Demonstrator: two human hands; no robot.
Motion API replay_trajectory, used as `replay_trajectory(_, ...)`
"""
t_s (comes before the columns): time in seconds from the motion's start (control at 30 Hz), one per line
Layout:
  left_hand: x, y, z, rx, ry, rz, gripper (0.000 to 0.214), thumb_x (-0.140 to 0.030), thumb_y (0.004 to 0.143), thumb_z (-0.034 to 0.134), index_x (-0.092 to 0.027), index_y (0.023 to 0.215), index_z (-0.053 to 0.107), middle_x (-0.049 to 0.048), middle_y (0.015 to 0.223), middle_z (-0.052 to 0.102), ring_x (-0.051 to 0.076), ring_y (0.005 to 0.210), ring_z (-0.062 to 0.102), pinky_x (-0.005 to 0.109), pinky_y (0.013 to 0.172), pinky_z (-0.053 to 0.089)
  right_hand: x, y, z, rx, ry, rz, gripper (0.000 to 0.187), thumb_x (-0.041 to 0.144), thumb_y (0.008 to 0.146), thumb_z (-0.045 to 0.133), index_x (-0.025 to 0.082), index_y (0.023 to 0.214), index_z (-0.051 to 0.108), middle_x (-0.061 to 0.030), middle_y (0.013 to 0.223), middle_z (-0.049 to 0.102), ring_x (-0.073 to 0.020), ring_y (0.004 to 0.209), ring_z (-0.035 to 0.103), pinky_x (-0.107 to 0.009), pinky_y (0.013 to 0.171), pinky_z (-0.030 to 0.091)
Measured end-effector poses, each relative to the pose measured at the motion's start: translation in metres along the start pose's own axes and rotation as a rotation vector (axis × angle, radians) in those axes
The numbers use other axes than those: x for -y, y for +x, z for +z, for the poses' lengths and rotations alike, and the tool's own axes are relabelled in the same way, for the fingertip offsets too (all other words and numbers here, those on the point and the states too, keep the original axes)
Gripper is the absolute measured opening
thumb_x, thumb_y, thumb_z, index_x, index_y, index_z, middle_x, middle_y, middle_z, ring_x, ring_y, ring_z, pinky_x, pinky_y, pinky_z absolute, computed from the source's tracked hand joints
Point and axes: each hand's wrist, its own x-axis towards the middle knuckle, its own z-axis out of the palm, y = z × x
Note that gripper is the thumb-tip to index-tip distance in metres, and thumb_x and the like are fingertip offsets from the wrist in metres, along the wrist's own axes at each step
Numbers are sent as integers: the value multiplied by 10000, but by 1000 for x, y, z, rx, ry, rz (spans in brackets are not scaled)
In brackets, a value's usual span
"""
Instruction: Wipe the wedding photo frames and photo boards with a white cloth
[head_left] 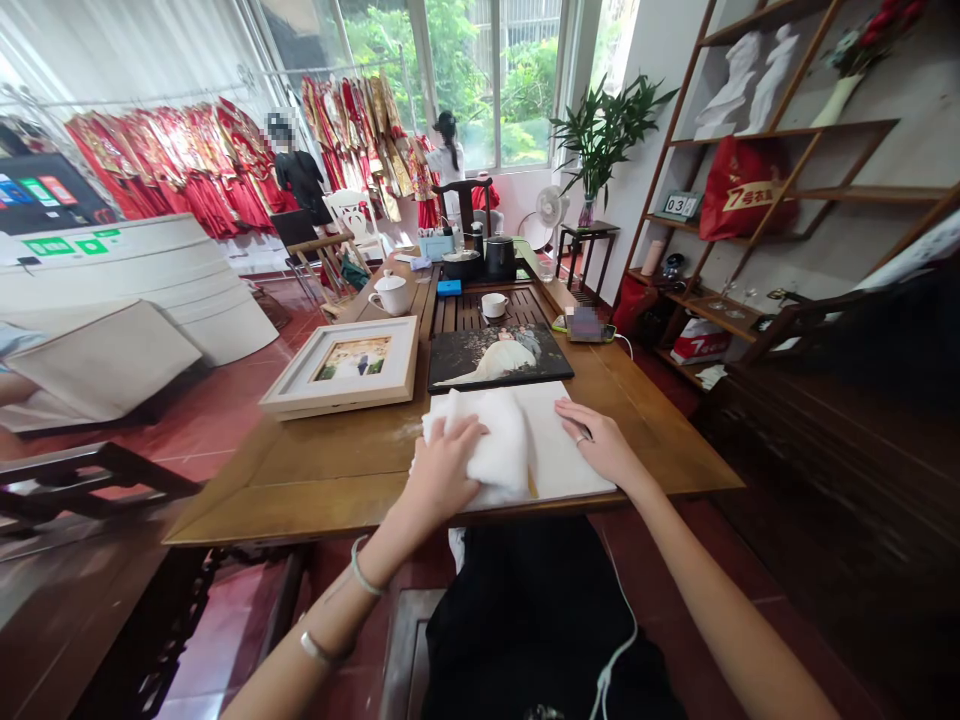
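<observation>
A folded white cloth [501, 440] lies bunched on a flat white panel [559, 455] at the table's near edge. My left hand [446, 460] grips the cloth from above, its fingers curved over the left part. On the panel's right side rests my right hand [596, 440], fingers extended, with a ring on one of them. Just beyond the panel is a dark picture panel [501, 357] showing a figure in a pale gown. To its left, a light wooden picture frame [349, 362] with a small photo lies face up.
On the wooden table [315, 490] stand a lidded white cup [390, 292], a small white cup [493, 304], a blue box [449, 288] and a dark kettle [499, 258]. A phone [589, 325] with a cable is at right. Two people are near red garments [172, 160].
</observation>
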Motion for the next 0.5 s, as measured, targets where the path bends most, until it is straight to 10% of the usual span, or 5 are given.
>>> replay_trajectory(0.27,34,37,7,-96,12,-60,529,-250,750,548,-279,1267,441,30,1470,409,350,1256,353,534,901,425,0,0,-1,24,-15,21,347,234,875,488,176,1158,679,-104,1279,635,-244,1257,541,-470,1107,386)
replay_trajectory(0.5,27,11,7,-88,-24,-38,523,-224,720,543,-257,1238,487,44,1455,421,347,1200,374,492,857,437,0,0,-3,28,-7,27,351,246,876,497,189,1174,674,-92,1295,623,-248,1261,536,-470,1112,378)
